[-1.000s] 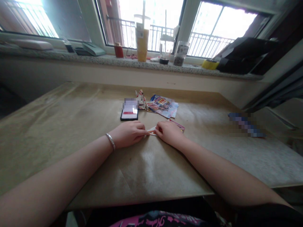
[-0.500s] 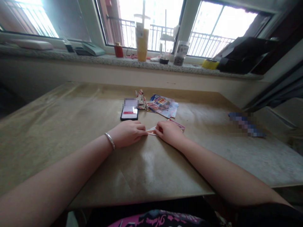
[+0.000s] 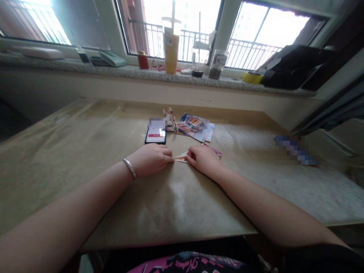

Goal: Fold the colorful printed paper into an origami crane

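Note:
On the table lies a folded piece of printed paper (image 3: 181, 157), narrowing to a pointed tip on its left. My left hand (image 3: 153, 159), with a silver bracelet at the wrist, has its fingers closed at that tip. Pressed over the paper's middle is my right hand (image 3: 203, 159), its fingers curled in and gripping the sheet. A pink-edged part of the paper shows beyond the right knuckles; the rest is hidden under this hand.
A phone (image 3: 156, 132) with a lit screen lies just beyond my left hand. Behind the hands are a crumpled paper piece (image 3: 170, 120) and several colourful printed sheets (image 3: 197, 129). A blurred blue item (image 3: 295, 151) lies at right. Cups and a red jar (image 3: 143, 60) line the windowsill.
My left hand has slid slightly left, and a little more of the pointed paper tip shows between the hands. My right hand stays in place.

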Demonstrator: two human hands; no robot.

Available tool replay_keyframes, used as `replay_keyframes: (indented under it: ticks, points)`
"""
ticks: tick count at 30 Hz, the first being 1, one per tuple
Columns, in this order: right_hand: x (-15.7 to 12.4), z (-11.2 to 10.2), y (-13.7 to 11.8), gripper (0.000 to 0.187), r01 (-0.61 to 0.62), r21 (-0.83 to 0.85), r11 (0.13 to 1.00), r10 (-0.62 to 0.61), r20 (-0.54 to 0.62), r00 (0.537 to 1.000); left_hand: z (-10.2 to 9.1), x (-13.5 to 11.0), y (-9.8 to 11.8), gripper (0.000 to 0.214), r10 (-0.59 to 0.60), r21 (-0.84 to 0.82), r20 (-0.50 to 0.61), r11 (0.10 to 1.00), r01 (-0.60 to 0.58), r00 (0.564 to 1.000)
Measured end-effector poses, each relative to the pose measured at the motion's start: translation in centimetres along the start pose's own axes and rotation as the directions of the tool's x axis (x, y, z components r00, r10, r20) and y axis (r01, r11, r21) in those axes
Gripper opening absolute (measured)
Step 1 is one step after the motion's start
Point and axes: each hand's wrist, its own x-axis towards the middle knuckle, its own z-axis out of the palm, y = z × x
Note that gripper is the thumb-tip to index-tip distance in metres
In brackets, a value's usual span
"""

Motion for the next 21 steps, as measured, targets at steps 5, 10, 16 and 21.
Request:
replay_keyframes:
  ticks: [5, 10, 16, 21]
  points:
    - [-0.1, 0.0, 0.1, 0.022, 0.008, 0.002, 1.000, -0.008, -0.010, 1.000, -0.3, 0.0, 0.0, 0.025, -0.010, 0.005, 0.018, 1.000, 0.010, 1.000]
    - [-0.2, -0.1, 0.1, 0.022, 0.011, 0.011, 1.000, -0.011, -0.022, 1.000, -0.1, -0.4, -0.3, 0.026, -0.016, -0.014, 0.010, 1.000, 0.016, 1.000]
    - [-0.2, 0.0, 0.0, 0.022, 0.004, 0.006, 1.000, -0.004, -0.021, 1.000, 0.5, -0.8, -0.6, 0.026, -0.054, -0.093, -0.018, 0.994, 0.052, 0.998]
    - [-0.1, 0.1, 0.0, 0.023, 0.005, -0.006, 1.000, -0.005, -0.023, 1.000, 0.9, -0.4, 0.0, 0.028, -0.036, -0.145, -0.114, 0.989, 0.019, 0.993]
